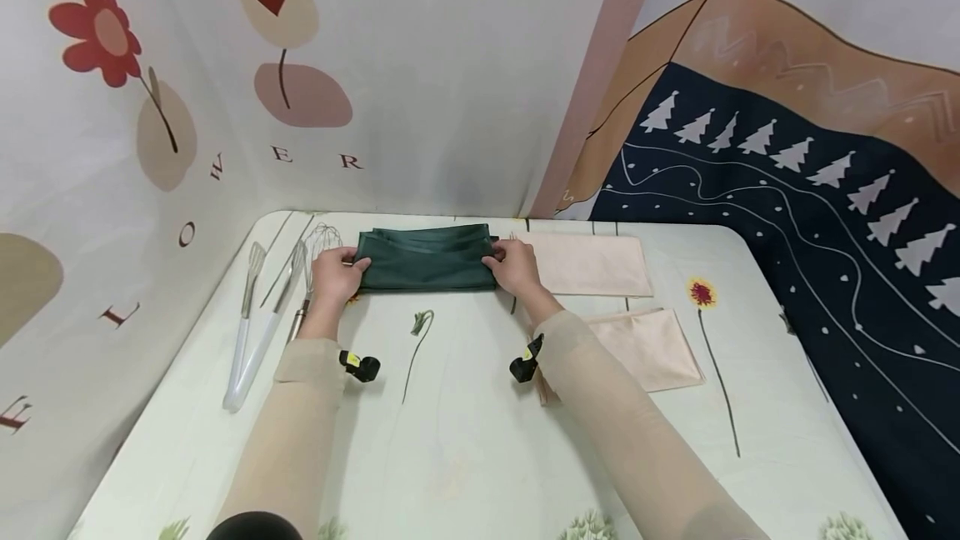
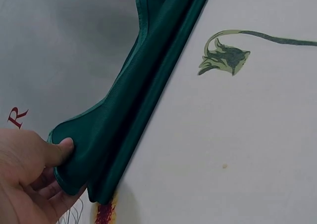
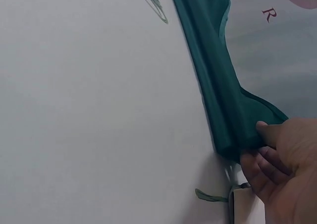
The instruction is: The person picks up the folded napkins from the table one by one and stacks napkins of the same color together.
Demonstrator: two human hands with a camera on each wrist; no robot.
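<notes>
A folded dark green cloth [image 1: 427, 261] is stretched between both hands near the back of the table. My left hand [image 1: 337, 277] pinches its left end, thumb on top and fingers beneath, as the left wrist view shows at the cloth's edge [image 2: 79, 159]. At the opposite end my right hand [image 1: 517, 269] pinches the cloth [image 3: 223, 100] the same way. Its upper layer sags a little between the hands. Just right of the right hand lies a folded pale pink cloth [image 1: 588, 263], and a second pink cloth [image 1: 648, 348] is partly hidden by the right forearm.
Left of the left hand lie a wire whisk [image 1: 324, 240] and long-handled metal utensils, among them tongs [image 1: 255, 348]. Printed flowers mark the white tablecloth [image 1: 450, 457]. Fabric hangings [image 1: 450, 90] rise behind the table and along its sides.
</notes>
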